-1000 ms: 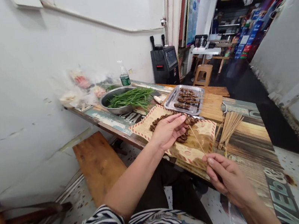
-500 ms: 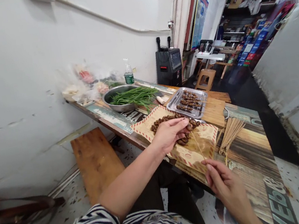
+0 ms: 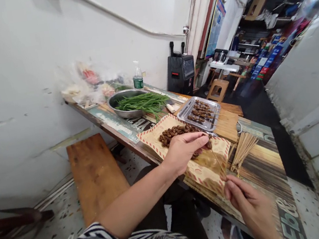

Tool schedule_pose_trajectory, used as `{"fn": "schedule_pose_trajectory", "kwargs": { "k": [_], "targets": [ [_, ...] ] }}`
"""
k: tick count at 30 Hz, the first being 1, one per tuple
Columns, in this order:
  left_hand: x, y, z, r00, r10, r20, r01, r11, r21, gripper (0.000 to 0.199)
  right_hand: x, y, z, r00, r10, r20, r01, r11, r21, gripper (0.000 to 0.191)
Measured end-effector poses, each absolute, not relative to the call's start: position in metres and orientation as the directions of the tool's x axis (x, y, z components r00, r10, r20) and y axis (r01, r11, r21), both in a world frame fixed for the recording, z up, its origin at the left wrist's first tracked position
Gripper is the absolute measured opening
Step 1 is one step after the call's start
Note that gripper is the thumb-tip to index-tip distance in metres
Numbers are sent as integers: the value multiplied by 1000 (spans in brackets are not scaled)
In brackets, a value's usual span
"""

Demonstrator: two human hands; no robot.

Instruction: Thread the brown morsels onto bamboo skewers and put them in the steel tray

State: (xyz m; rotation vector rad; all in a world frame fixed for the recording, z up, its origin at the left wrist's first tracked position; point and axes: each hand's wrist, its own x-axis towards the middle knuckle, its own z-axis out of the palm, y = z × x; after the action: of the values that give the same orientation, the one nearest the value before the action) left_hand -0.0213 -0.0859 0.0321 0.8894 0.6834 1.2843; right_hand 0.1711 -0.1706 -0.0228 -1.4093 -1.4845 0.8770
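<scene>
My left hand [image 3: 184, 150] pinches a small brown food piece [image 3: 208, 144] at the upper end of a thin wooden skewer [image 3: 218, 161]. The skewer's lower end is between the thumb and fingers of my right hand [image 3: 247, 202]. Beneath my left hand lies a patterned paper sheet [image 3: 202, 171] with a red-striped edge, bearing a pile of brown pieces [image 3: 169, 134]. Behind it, a metal tray [image 3: 183, 114] holds several loaded skewers [image 3: 202, 110]. A bundle of bare skewers [image 3: 244, 148] rests to the right of the paper.
A metal bowl [image 3: 130, 113] of long green vegetables [image 3: 144, 102] stands farther back, near a bottle [image 3: 137, 76] and plastic bags [image 3: 77, 90]. A wooden board [image 3: 227, 124] lies beside the tray. A black speaker [image 3: 180, 71] is behind the table, a wooden bench [image 3: 97, 177] at the left.
The camera view has shifted slightly. Both hands have moved a little to the right over the paper, still on the skewer and its food piece.
</scene>
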Motion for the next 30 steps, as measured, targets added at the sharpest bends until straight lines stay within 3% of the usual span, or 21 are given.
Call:
{"fn": "schedule_pose_trajectory", "kwargs": {
  "k": [3,6,10,14,17,19,22,26,28,30],
  "targets": [
    [-22,-89,34,196,979,57,-502,50,863,26,170,-169,-18,-166,971,-175,37,-171,-985,25],
    [-23,-90,36,203,978,49,-511,63,857,27,168,-166,-14,-288,920,-267,-122,-312,-942,24],
    [-25,-92,35,189,980,61,-471,35,882,29,165,-163,-15,-153,968,-197,-83,-211,-974,23],
    [-26,-93,34,181,978,101,-434,-12,901,29,163,-167,-18,81,996,26,165,12,-986,26],
    [-26,-93,34,187,974,126,-442,-31,896,29,162,-171,-20,167,975,145,305,89,-948,26],
    [-26,-93,35,189,973,131,-446,-34,894,29,160,-172,-20,134,987,88,236,55,-970,24],
    [-25,-93,36,195,973,125,-443,-26,896,29,156,-170,-16,-34,991,-129,-33,-130,-991,22],
    [-26,-93,37,196,976,100,-444,-3,896,29,154,-165,-10,-313,906,-285,-257,-370,-893,19],
    [-27,-93,37,190,977,95,-443,-1,896,28,153,-163,-11,-330,896,-297,-287,-395,-872,18],
    [-27,-94,37,178,979,98,-436,-11,900,28,152,-162,-15,-234,935,-266,-265,-325,-908,18]
  ]
}}
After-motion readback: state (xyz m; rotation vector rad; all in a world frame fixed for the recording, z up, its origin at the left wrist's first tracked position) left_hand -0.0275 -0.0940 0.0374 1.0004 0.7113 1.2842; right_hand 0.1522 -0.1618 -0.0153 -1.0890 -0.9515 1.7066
